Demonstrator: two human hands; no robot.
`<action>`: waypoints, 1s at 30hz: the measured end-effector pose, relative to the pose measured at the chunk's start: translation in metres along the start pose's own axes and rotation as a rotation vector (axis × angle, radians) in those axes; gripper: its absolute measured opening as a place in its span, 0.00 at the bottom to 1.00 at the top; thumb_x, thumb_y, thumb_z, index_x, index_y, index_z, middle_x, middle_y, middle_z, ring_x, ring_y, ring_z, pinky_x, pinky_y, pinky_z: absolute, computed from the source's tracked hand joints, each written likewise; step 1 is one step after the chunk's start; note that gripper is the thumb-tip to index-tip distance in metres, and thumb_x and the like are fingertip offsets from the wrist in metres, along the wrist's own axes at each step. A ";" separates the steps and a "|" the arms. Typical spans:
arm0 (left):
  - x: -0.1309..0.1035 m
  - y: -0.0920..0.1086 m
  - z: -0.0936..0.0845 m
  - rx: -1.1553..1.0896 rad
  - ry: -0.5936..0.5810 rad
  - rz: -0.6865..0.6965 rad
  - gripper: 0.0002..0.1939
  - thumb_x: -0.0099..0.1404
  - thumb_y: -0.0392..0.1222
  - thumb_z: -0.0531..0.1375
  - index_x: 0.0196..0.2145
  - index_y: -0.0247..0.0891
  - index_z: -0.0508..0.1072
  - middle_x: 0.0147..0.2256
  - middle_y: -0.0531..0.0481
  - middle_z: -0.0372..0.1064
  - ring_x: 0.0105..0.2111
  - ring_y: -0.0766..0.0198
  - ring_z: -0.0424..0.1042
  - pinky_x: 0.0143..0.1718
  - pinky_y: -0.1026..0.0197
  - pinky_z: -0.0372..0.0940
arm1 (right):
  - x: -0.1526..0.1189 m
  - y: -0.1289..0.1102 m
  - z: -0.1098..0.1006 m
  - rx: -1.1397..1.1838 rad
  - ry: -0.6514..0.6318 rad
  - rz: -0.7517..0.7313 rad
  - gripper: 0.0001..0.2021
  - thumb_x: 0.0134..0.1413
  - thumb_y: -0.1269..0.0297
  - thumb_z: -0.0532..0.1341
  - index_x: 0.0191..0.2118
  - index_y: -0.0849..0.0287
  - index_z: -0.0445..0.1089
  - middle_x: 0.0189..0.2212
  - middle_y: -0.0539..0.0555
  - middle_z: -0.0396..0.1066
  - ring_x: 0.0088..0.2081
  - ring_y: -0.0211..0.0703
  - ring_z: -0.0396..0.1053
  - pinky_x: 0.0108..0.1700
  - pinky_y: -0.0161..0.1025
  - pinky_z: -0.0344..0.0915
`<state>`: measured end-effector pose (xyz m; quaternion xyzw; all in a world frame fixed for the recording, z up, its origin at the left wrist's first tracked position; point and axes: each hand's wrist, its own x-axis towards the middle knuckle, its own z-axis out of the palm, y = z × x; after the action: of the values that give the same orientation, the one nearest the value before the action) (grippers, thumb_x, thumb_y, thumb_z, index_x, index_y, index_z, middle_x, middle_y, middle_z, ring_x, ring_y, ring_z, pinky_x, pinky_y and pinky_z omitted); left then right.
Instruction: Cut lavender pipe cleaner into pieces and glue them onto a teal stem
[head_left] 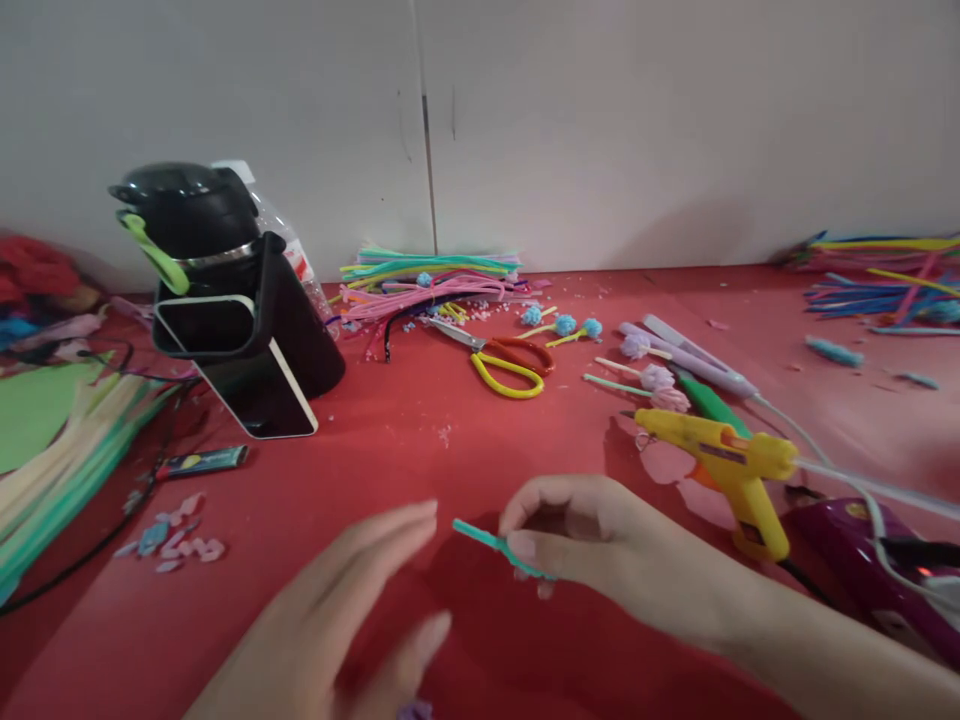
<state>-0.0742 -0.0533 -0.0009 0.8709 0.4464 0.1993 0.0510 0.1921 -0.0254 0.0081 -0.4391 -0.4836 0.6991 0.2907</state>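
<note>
My right hand [577,530] pinches a short teal pipe cleaner [476,534] between thumb and fingers, above the red tabletop. One end sticks out to the left; the rest runs under my fingers and is partly hidden. My left hand [360,590], slightly blurred, is just left of it with thumb and fingers apart, touching nothing I can see. Below the left thumb, a small purple piece [415,710] shows at the bottom edge, too cut off to name. Nearest beyond my right hand lies a yellow glue gun [724,455].
Scissors [510,365] lie mid-table before a pipe cleaner pile [435,290]. Small pom-pom stems [652,378] rest near the glue gun, its cord and a purple device [862,560]. At left stand a black holder [247,340] with a flask [187,215], a lighter-like tube [202,462] and pink scraps [184,540].
</note>
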 end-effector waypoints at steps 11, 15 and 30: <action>0.070 0.007 -0.004 -0.456 -0.294 -0.200 0.14 0.73 0.47 0.56 0.33 0.43 0.77 0.27 0.58 0.73 0.27 0.70 0.70 0.29 0.68 0.63 | 0.005 0.008 -0.009 -0.100 0.191 -0.209 0.10 0.54 0.59 0.69 0.40 0.56 0.75 0.38 0.52 0.77 0.39 0.40 0.74 0.41 0.37 0.72; 0.067 0.007 -0.005 -0.509 -0.245 -0.242 0.16 0.73 0.46 0.55 0.29 0.41 0.75 0.26 0.57 0.72 0.26 0.71 0.70 0.30 0.69 0.63 | 0.005 0.011 -0.013 -0.188 0.310 -0.293 0.09 0.57 0.57 0.67 0.40 0.56 0.75 0.37 0.53 0.79 0.38 0.41 0.77 0.42 0.38 0.75; 0.054 -0.001 0.001 -0.340 -0.023 0.308 0.15 0.71 0.33 0.58 0.52 0.45 0.74 0.40 0.54 0.78 0.37 0.71 0.76 0.40 0.72 0.69 | -0.010 0.010 0.013 -0.686 0.306 -0.849 0.10 0.58 0.80 0.63 0.39 0.55 0.73 0.33 0.46 0.78 0.32 0.30 0.76 0.38 0.23 0.71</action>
<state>-0.0465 -0.0100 0.0142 0.9098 0.2677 0.2671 0.1711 0.1847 -0.0433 0.0038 -0.3717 -0.7697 0.2523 0.4537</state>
